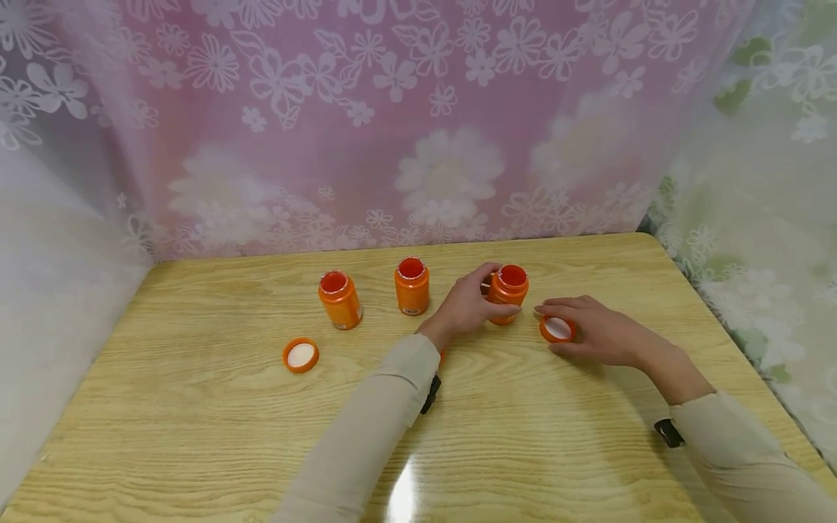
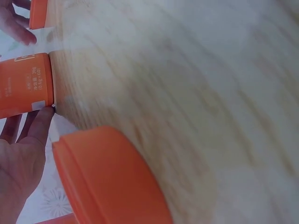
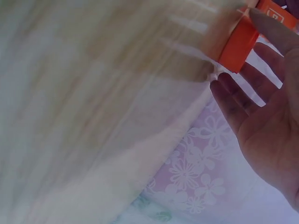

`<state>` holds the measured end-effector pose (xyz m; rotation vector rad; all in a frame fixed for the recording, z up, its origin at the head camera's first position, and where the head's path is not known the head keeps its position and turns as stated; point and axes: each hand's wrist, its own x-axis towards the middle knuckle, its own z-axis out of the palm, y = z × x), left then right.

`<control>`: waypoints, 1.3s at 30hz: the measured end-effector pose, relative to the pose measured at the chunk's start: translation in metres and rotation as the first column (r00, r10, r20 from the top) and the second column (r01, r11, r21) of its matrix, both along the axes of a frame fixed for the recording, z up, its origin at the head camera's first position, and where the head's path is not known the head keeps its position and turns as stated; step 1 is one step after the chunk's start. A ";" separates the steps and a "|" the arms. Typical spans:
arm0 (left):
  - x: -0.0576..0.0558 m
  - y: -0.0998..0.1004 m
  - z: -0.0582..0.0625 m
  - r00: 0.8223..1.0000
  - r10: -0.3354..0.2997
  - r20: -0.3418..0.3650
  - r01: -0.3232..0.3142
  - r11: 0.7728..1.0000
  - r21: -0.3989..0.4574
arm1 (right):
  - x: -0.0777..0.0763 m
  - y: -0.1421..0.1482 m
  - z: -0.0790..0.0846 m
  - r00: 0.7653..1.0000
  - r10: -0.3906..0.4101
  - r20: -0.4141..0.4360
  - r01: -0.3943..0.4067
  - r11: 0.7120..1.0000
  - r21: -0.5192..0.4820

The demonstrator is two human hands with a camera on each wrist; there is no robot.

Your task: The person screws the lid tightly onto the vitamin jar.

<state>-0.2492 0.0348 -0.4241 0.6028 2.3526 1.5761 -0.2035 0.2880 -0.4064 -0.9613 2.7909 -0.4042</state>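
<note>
An orange jar (image 1: 508, 294) stands uncapped at the right of a row on the table. My left hand (image 1: 466, 301) holds it low down, thumb in front and fingers behind; the left wrist view shows fingertips against the jar (image 2: 25, 86) near its base. To its right, an orange lid (image 1: 557, 330) lies with its white lining up. My right hand (image 1: 604, 333) is around this lid, thumb and fingers on opposite sides. In the right wrist view the lid (image 3: 239, 43) sits between thumb and fingertips, with the other fingers spread apart.
Two more uncapped orange jars, one in the middle (image 1: 412, 287) and one at left (image 1: 341, 301), stand on the wooden table (image 1: 196, 436). A lid (image 1: 301, 355) lies lining up before the left jar. Another lid (image 2: 112, 177) is mostly hidden under my left forearm in the head view.
</note>
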 end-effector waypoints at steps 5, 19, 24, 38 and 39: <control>0.002 0.000 0.001 1.000 0.000 0.001 0.000 1.000 -0.011 | -0.002 -0.003 0.002 0.999 0.034 -0.015 -0.034 0.999 -0.014; 0.002 0.000 0.001 1.000 -0.013 -0.024 0.013 0.999 -0.032 | -0.006 -0.011 0.016 0.999 0.014 0.031 -0.014 1.000 -0.019; 0.002 0.001 0.001 0.999 -0.020 -0.033 0.019 0.999 -0.036 | -0.008 -0.010 0.016 0.998 -0.008 0.062 0.010 1.000 -0.021; 0.003 0.000 0.000 0.999 -0.022 -0.041 0.020 0.999 -0.030 | -0.010 -0.006 0.018 0.995 -0.089 0.053 0.087 0.996 0.031; 0.003 -0.001 -0.001 0.999 -0.021 -0.039 0.020 0.999 -0.032 | -0.010 -0.006 0.019 0.994 -0.099 0.048 0.098 0.995 0.025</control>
